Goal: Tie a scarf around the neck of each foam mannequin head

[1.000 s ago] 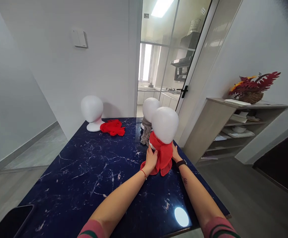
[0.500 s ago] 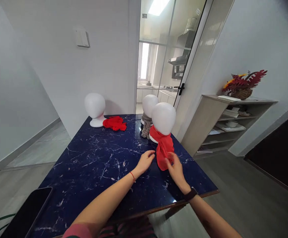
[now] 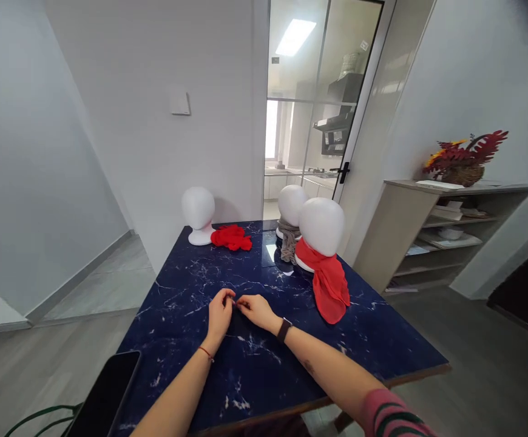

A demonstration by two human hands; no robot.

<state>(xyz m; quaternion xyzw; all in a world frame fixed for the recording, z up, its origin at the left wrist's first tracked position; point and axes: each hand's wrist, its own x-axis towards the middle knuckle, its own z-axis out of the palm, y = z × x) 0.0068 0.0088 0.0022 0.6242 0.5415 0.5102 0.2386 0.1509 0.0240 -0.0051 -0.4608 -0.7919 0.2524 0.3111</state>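
Observation:
Over the middle of the dark blue table, my left hand [image 3: 220, 314] and my right hand [image 3: 257, 312] meet at the fingertips, thumbs and fingers pinched together. Whatever is between them, if anything, is too small to make out. To their right, a white mannequin head [image 3: 322, 226] wears a red scarf [image 3: 330, 285] around its neck, the loose end hanging onto the tabletop. Just behind it stands another white head [image 3: 292, 203] with a grey scarf [image 3: 289, 240]. At the far left, a third white head [image 3: 198, 208] stands beside a crumpled red scarf [image 3: 232, 237].
The marble-patterned table [image 3: 186, 321] has a dark phone-like device [image 3: 107, 391] at its left front edge, with a green cable [image 3: 50, 409] beside it. Beyond the back edge are a wall and a glass door [image 3: 291, 139]. A low shelf unit [image 3: 394, 233] stands at right.
Both hands have left the red scarf on the front right head and moved left, coming together over the table. The view has turned slightly left.

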